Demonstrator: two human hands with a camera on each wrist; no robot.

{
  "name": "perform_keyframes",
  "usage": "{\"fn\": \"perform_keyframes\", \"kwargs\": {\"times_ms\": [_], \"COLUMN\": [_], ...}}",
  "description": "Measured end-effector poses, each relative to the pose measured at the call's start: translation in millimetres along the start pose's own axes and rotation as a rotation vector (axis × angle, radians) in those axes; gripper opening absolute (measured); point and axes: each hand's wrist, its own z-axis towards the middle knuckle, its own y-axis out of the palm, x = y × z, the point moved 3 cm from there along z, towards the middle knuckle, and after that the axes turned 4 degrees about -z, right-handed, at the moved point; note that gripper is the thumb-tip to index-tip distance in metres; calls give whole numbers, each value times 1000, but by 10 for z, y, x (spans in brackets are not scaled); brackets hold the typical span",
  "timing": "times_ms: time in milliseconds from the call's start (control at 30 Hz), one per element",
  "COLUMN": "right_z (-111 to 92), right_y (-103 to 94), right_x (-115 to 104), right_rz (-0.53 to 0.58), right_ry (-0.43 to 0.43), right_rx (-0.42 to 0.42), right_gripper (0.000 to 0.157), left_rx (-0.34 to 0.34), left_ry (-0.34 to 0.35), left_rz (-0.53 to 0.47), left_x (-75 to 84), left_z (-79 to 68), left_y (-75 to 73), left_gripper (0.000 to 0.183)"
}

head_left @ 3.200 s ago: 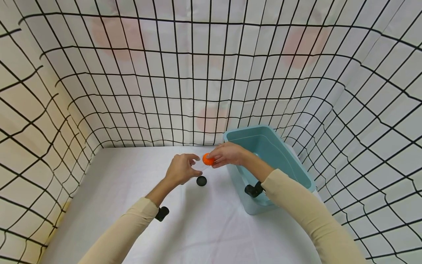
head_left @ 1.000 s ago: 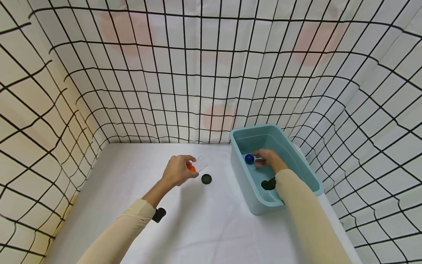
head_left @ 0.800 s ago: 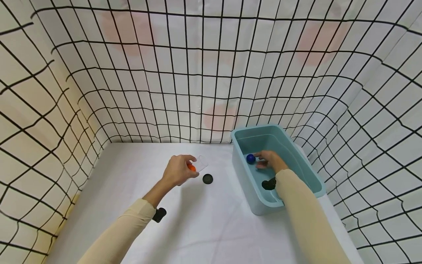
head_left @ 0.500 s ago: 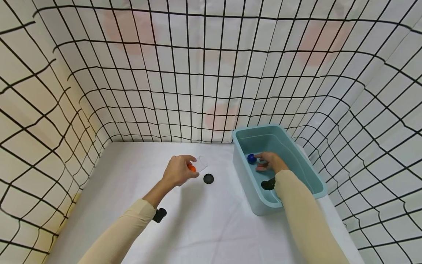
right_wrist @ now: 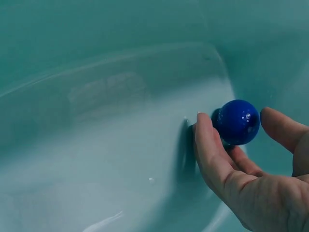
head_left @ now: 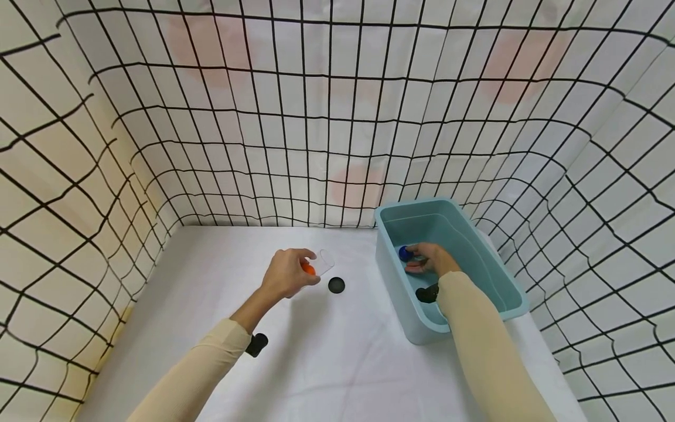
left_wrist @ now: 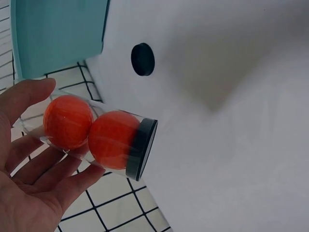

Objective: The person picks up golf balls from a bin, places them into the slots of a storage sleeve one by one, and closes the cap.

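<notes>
My left hand [head_left: 286,273] grips a clear tube [left_wrist: 82,153] above the table. Two orange balls [left_wrist: 69,122] sit inside the tube, and a black cap [left_wrist: 142,150] covers one end. The tube's other end points towards the bin, near my thumb. My right hand [right_wrist: 256,188] reaches down into the teal bin [head_left: 416,322]. Its thumb and bent fingers stand on either side of a shiny blue ball [right_wrist: 238,122], with a narrow gap at the thumb tip. The ball lies low in the bin, by its left wall.
A round black cap [head_left: 336,285] lies on the white tabletop [head_left: 337,363], between the left hand and the bin. Black netting [head_left: 300,123] rises behind and at both sides. Each wrist wears a small black camera [head_left: 256,344].
The right hand has left the orange ball at the tube and gone into the bin, where its fingers have come up around the blue ball. The left hand keeps the tube, orange inside.
</notes>
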Motion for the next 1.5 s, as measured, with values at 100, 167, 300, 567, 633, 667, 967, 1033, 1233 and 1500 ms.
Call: {"fn": "perform_keyframes", "kwargs": {"times_ms": [100,167,300,567,633,667,967,1033,1233,1500], "right_z": [-36,-38,-6,22,-2,-19,-65,-92,-231,-351], "right_y": [-17,-28,-29,-24,-38,-44,-99,-113,-135,-163], "right_x": [0,4,10,36,48,51,-11,-36,-141,-315], "right_rz": [-10,-19,-43,-73,-71,-70,-39,-9,-3,44], "right_ry": [6,4,-13,-26,-24,-24,-48,-63,-84,-158], "right_rx": [-1,16,44,59,59,57,29,6,-66,-104], "right_gripper": [60,60,62,54,53,53,47,42,47,53], "left_rx": [-7,-9,-3,5,2,0,-11,-12,-19,-24], "left_ry": [-2,-1,1,26,30,31,26,25,27,30], "left_rz": [-9,-10,5,9,4,1,16,25,24,14], "left_x": [4,1,-13,3,17,25,51,42,38,68], "left_z": [-12,-19,-25,10,18,20,5,3,9,35], "left_y": [19,29,29,16,24,27,39,36,27,23], "left_gripper": [44,45,45,42,42,41,43,44,43,45]}}
